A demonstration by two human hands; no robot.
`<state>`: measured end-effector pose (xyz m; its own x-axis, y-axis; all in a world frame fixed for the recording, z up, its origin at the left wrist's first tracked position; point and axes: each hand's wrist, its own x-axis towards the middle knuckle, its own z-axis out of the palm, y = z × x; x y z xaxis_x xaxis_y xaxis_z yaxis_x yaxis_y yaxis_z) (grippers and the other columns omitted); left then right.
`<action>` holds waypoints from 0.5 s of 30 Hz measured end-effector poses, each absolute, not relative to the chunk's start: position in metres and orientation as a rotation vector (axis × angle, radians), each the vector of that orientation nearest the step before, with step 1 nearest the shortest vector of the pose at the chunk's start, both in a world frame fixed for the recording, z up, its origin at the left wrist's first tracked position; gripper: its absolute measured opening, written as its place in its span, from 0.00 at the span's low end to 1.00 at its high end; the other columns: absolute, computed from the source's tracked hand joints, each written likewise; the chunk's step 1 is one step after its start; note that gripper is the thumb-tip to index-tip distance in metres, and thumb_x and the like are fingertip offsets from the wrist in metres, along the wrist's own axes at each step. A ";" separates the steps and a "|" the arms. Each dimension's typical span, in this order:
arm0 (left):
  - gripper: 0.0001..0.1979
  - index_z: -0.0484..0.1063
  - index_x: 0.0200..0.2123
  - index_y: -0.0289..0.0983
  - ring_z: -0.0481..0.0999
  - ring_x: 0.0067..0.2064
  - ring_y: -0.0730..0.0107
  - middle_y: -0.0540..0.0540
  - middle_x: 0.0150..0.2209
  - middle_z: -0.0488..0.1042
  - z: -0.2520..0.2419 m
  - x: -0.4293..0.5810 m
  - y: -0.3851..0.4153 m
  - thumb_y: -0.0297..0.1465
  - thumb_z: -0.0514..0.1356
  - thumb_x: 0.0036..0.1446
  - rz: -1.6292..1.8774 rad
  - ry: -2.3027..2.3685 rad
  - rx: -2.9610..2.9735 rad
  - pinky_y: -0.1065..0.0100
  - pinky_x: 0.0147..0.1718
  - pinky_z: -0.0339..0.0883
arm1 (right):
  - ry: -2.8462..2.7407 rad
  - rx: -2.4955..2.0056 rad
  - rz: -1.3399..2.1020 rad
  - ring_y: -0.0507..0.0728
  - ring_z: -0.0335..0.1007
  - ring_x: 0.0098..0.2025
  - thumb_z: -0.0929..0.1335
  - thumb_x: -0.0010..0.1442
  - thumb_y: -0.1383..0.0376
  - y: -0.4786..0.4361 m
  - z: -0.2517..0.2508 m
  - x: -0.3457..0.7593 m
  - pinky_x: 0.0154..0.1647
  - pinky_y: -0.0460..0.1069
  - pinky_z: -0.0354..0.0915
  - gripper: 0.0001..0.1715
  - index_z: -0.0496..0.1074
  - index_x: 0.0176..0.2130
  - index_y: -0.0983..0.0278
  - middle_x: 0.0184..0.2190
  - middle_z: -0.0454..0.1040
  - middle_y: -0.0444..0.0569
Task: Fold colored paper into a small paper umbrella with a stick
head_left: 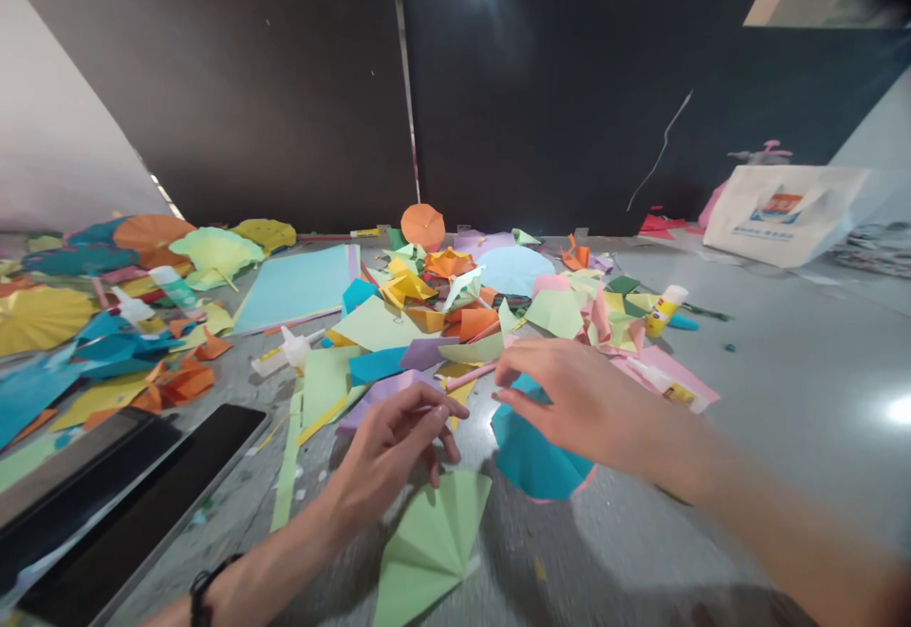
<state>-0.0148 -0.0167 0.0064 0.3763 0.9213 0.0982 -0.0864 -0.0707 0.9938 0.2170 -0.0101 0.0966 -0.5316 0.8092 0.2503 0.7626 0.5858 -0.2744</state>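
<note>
My left hand hovers just above a pleated light green paper, fingers loosely bent and apart, with nothing visible in them. To its right, my right hand is over a blue pleated paper disc with a pink edge showing beneath. Its thumb and fingers curve with a gap between them, and blue paper shows through; whether they touch the disc is hard to see. A pink rolled paper stick lies between the hands, one end close to my right fingertips. Purple paper lies behind my left hand.
Coloured paper scraps are heaped ahead. A glue stick and a white glue bottle stand among them. Finished-looking paper umbrellas lie at left, a black phone-like slab nearer. A white bag sits far right.
</note>
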 end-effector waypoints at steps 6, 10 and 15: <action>0.13 0.78 0.41 0.36 0.81 0.40 0.64 0.39 0.50 0.75 0.006 -0.017 -0.018 0.40 0.63 0.70 1.036 0.658 1.395 0.70 0.27 0.80 | -2.497 -1.221 0.282 0.53 0.70 0.33 0.67 0.67 0.72 -0.005 0.086 0.210 0.32 0.50 0.57 0.10 0.72 0.34 0.62 0.32 0.78 0.43; 0.12 0.78 0.44 0.37 0.80 0.43 0.63 0.38 0.51 0.75 0.010 -0.015 -0.020 0.39 0.60 0.72 1.036 0.633 1.407 0.69 0.29 0.82 | -2.459 -1.245 0.277 0.54 0.73 0.34 0.66 0.68 0.72 -0.007 0.094 0.216 0.33 0.49 0.58 0.11 0.76 0.37 0.61 0.33 0.79 0.43; 0.11 0.78 0.44 0.37 0.81 0.42 0.63 0.40 0.50 0.76 0.014 -0.013 -0.022 0.38 0.60 0.72 1.083 0.672 1.390 0.71 0.28 0.81 | -2.461 -1.267 0.272 0.56 0.75 0.36 0.64 0.70 0.72 -0.008 0.098 0.220 0.35 0.49 0.61 0.15 0.79 0.41 0.60 0.33 0.81 0.46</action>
